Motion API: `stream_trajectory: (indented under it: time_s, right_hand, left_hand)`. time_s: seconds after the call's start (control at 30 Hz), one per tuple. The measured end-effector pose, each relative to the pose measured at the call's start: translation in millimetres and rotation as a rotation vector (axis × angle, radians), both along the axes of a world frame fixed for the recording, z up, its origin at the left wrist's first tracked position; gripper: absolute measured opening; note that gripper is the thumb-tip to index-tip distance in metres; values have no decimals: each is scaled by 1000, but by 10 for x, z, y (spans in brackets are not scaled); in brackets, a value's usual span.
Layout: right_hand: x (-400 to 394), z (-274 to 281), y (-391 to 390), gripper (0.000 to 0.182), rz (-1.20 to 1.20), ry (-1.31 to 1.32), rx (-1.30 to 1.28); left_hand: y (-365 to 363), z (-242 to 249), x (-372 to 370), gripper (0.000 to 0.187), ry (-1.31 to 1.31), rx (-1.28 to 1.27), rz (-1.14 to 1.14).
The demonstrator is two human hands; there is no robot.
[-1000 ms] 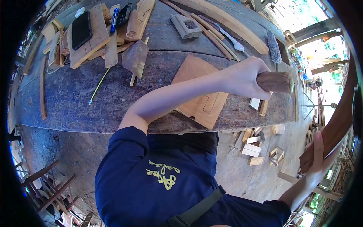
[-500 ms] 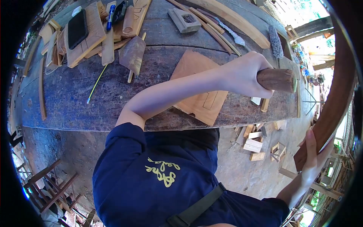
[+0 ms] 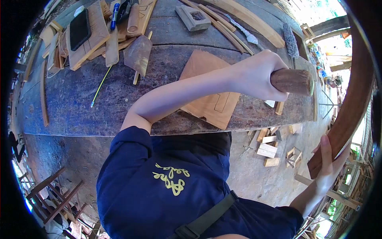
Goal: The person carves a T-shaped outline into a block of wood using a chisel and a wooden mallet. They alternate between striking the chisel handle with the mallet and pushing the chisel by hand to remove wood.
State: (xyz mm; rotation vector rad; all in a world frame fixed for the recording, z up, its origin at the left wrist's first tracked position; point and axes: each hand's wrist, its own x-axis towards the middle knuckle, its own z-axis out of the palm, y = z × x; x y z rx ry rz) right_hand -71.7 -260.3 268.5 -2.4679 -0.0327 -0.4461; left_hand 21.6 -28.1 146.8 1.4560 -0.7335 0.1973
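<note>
My left hand (image 3: pixel 264 75) reaches across the workbench, its fingers wrapped round a thick, rounded wooden piece (image 3: pixel 292 82) whose blunt end points right. At the lower right, my right hand (image 3: pixel 328 159) grips the lower end of a long, curved dark wooden piece (image 3: pixel 356 103) that rises along the right edge of the view. Below my left forearm lies a flat reddish wooden board (image 3: pixel 217 109) with outlines drawn on it; the forearm hides part of it.
The dark workbench (image 3: pixel 79 107) holds a black phone (image 3: pixel 80 30), a blue marker (image 3: pixel 115 16), a yellow-green pencil (image 3: pixel 101 87), a grey block (image 3: pixel 193 18), a brush (image 3: pixel 290 40) and wooden strips. Wood offcuts (image 3: pixel 267 150) lie on the floor, and a rack (image 3: pixel 55 195) stands lower left.
The view has shifted slightly, with the bench items a little higher in it. Both hands keep their grips, and the rounded piece's end shows slightly further right.
</note>
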Motion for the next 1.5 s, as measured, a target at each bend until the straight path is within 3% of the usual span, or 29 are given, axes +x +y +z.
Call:
stream_trajectory:
  time_s: [0.87,0.93,1.03,1.1,1.17,1.23,1.3,1.4,1.43,1.5]
  right_hand:
    - [49,-30,-112,71,22,10,-68]
    - [64,-5,-155,69,52,318,44]
    - [66,-516,-188,64,200,235,76]
    - [134,-944,-231,65,482,390,4]
    - [39,-1106,66,69,437,685,-102]
    - [-57,-1459,87,69,482,557,-185]
    - [-70,-1554,82,69,445,615,-174]
    - [-110,-1663,60,69,436,602,-94]
    - [-112,-1664,65,68,435,614,-61]
    - [-124,-1697,56,68,428,629,-27]
  left_hand:
    - [306,275,-164,14,-115,14,174]
    - [316,270,-161,14,-131,-1,204]
    - [320,253,-131,13,-134,-16,212]
    - [302,210,-82,13,-121,-18,192]
    - [271,150,-17,12,-93,-63,173]
    - [323,146,9,12,-86,-50,175]
    - [376,179,-20,12,-70,-31,180]
    - [401,302,-110,21,-55,-366,248]
    - [417,265,-37,21,-51,-364,244]
    - [441,237,133,3,-303,-496,-73]
